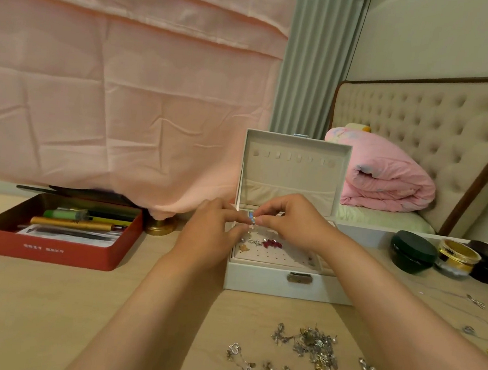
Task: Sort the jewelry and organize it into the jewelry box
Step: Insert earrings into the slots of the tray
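A white jewelry box (272, 281) stands open on the table, its lid upright. Its perforated tray holds a red piece (272, 243), a gold piece (243, 247) and small silver earrings (254, 241). Above the tray my left hand (212, 232) and my right hand (290, 218) meet, fingertips pinched together on one small silver earring (253, 219). A tangled heap of silver jewelry (314, 346) lies on the table near me, with loose pendants (240, 360) to its left.
A red tin (54, 253) with pens stands at the left. Dark round jars (412, 252) and gold bangles (458, 255) sit at the right, with thin chains (476, 302) in front. A pink cloth hangs behind; a bed lies beyond.
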The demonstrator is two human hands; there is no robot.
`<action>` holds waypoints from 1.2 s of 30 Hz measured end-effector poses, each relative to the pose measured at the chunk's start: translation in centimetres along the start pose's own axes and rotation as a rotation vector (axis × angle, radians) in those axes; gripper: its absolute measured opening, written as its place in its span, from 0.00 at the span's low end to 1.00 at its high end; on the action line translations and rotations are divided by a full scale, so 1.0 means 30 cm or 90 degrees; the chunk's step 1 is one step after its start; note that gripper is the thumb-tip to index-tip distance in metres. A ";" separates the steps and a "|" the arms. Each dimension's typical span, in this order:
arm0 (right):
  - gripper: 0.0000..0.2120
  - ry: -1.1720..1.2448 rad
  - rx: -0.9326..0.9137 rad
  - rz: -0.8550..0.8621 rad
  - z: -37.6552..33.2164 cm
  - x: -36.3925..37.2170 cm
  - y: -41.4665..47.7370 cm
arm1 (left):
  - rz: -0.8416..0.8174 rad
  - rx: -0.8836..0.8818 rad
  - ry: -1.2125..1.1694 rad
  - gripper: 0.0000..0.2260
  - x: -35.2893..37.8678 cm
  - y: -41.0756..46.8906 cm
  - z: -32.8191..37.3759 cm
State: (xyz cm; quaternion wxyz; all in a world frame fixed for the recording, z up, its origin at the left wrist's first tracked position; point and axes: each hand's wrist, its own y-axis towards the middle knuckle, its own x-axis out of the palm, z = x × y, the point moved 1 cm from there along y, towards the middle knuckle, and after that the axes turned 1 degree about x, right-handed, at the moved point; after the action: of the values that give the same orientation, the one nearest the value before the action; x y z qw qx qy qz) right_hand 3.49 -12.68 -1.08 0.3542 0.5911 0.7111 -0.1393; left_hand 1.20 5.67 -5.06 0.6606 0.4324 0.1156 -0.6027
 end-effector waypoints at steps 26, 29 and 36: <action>0.07 -0.116 -0.011 -0.027 -0.017 -0.003 0.017 | 0.033 -0.079 -0.024 0.05 0.019 0.015 -0.004; 0.06 -0.003 0.003 0.052 -0.019 -0.036 0.009 | 0.029 -0.010 0.053 0.10 0.017 0.012 0.007; 0.06 0.220 0.137 0.049 -0.025 -0.032 -0.041 | -0.005 0.002 0.012 0.08 0.004 0.012 0.011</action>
State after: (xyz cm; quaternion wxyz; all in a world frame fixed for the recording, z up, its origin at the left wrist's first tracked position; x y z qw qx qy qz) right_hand 2.15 -13.25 -0.18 0.1669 0.6674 0.7192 -0.0975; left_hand 1.42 5.32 -4.79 0.6565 0.4386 0.1230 -0.6012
